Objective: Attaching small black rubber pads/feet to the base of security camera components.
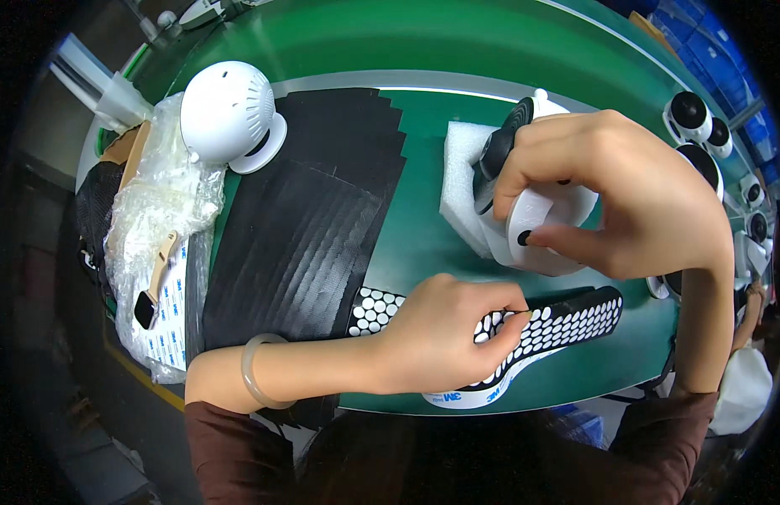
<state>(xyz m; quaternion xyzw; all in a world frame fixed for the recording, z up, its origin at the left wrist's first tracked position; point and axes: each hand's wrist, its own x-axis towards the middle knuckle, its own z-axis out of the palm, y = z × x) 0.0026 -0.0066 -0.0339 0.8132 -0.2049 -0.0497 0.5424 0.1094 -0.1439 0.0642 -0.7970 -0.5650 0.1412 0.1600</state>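
Note:
My left hand (457, 332) is closed in a pinch at a black strip of round white-faced stick-on pads (567, 330). Whether a loose pad is between the fingertips is too small to tell. My right hand (613, 185) grips a white rounded device (558, 252), its thumb against a small black round pad (524, 239) on the pale inner face. The device rests in a white foam block (463, 168); a black round part (497, 151) shows beside my fingers. Under my left hand lies a roll or curl of white printed backing (461, 399).
A white spherical device on a round base (230, 114) stands on a black ribbed mat (297, 227). At left, clear plastic wrap (162, 202) holds a watch (152, 295) and printed sheets. More white-and-black devices (689, 114) line the right, beyond my right arm. A green belt (364, 42) runs behind.

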